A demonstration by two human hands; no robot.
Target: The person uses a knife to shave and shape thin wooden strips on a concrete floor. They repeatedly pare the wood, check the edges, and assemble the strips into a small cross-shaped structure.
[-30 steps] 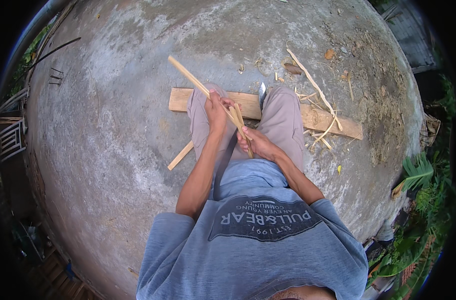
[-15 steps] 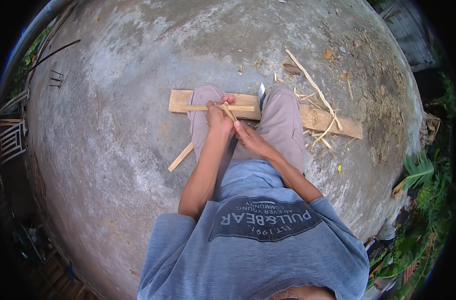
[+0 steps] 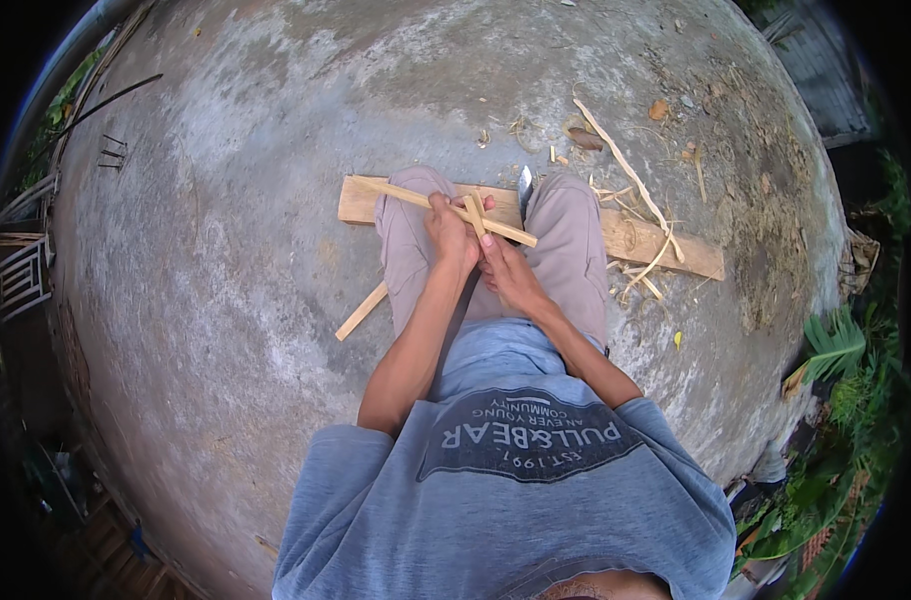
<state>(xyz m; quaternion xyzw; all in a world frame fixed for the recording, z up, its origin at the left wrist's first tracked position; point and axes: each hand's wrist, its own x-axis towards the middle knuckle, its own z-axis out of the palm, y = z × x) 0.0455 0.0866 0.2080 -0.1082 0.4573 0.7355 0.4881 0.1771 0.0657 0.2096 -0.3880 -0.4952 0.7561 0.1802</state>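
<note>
My left hand (image 3: 448, 230) is closed around a long, pale wooden stick (image 3: 513, 234), which slants down to the right above my lap. Across it lies a short wooden piece (image 3: 475, 208), forming a cross with it. The fingers of my right hand (image 3: 510, 274) pinch the lower end of that short piece. Both hands are close together between my knees, and some left fingertips show beyond the crossing. Whether the two pieces are joined is hidden.
A thick plank (image 3: 651, 243) lies on the concrete floor (image 3: 226, 250) beyond and beneath my knees. A blade (image 3: 525, 186) stands up by my right knee. Another stick (image 3: 362, 311) lies by my left leg. Shavings and a long peeled strip (image 3: 626, 165) are at the right.
The long stick has tilted from nearly level, its left end rising and its right end dropping. The short piece and both hands have shifted slightly right.
</note>
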